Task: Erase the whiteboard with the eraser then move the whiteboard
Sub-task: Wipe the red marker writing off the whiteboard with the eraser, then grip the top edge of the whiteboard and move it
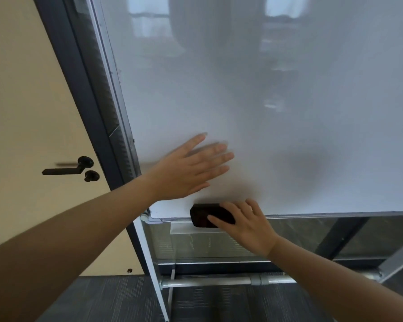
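The whiteboard (pixel 277 101) is seen standing on its metal stand (pixel 219 280), its white surface wiped blank apart from faint grey smudges and reflections, with a beige door (pixel 33 101) and its black handle (pixel 65 169) lying beyond the board's left edge. The black eraser (pixel 204 216) is held against the board's bottom edge, near its lower left corner, by the right hand (pixel 247 228), whose fingers are curled over it (the thumb cannot be made out). The left hand (pixel 186 168) is laid on the board just above the eraser, fingers straight and slightly spread, blurred at the tips.
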`<act>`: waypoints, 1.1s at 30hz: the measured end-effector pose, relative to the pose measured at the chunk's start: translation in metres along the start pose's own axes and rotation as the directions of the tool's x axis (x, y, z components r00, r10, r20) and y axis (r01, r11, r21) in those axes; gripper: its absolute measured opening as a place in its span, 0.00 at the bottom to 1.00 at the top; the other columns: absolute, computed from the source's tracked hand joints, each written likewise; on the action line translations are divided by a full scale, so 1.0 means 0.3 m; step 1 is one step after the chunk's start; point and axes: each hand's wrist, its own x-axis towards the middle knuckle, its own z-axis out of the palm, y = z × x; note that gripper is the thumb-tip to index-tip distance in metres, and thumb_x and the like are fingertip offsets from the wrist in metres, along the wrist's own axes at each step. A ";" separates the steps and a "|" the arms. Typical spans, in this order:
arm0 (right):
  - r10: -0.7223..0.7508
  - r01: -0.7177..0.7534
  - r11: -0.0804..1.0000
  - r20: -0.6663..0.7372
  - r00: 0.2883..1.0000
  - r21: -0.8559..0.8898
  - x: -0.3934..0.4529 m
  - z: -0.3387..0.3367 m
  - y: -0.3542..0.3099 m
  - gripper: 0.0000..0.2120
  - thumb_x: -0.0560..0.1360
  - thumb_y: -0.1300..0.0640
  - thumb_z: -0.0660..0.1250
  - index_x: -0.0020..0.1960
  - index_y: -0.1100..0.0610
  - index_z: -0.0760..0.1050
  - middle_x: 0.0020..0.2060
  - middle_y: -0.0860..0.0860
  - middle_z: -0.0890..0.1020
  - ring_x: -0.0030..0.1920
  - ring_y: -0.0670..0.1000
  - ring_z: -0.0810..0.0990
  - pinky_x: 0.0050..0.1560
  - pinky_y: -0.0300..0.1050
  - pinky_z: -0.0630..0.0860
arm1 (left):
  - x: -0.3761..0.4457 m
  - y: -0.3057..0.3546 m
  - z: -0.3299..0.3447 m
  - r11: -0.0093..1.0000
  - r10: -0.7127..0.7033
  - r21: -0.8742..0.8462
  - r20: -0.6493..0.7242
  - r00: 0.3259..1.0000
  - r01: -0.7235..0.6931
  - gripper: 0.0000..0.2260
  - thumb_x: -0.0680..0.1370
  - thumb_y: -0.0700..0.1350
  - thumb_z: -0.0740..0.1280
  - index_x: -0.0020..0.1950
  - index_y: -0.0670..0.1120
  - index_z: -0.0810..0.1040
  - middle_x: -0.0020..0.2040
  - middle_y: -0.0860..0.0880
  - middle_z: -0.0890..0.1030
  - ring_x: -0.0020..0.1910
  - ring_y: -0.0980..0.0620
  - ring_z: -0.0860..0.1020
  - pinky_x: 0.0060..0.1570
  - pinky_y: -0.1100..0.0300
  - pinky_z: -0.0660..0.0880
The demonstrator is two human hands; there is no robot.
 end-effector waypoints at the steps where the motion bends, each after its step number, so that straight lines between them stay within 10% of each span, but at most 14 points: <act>1: -0.015 0.015 1.000 0.008 1.000 -0.005 0.002 0.012 -0.001 0.23 0.72 0.59 0.66 0.66 0.46 0.70 0.57 0.55 0.72 0.51 0.55 0.73 0.52 0.51 0.67 | -0.001 0.006 0.012 1.000 -0.004 0.016 -0.004 1.000 0.004 0.27 0.83 0.53 0.59 0.78 0.45 0.58 0.79 0.43 0.56 0.78 0.42 0.52 0.74 0.37 0.53; 15: -0.108 0.108 0.993 0.004 0.994 -0.050 -0.021 0.122 0.033 0.17 0.80 0.61 0.56 0.66 0.47 0.70 0.63 0.57 0.70 0.51 0.56 0.72 0.52 0.52 0.67 | -0.021 0.131 0.167 1.000 0.029 -0.005 -0.012 1.000 -0.029 0.24 0.80 0.38 0.52 0.77 0.45 0.63 0.78 0.47 0.61 0.77 0.45 0.57 0.74 0.39 0.48; 33: 0.069 -0.070 0.998 -0.086 0.994 -0.001 0.017 -0.034 0.157 0.21 0.75 0.49 0.64 0.67 0.49 0.70 0.69 0.55 0.68 0.65 0.55 0.70 0.59 0.54 0.67 | 0.101 0.040 0.091 0.996 -0.082 0.017 -0.196 0.977 0.087 0.23 0.81 0.44 0.60 0.76 0.46 0.63 0.78 0.45 0.60 0.77 0.43 0.58 0.73 0.34 0.48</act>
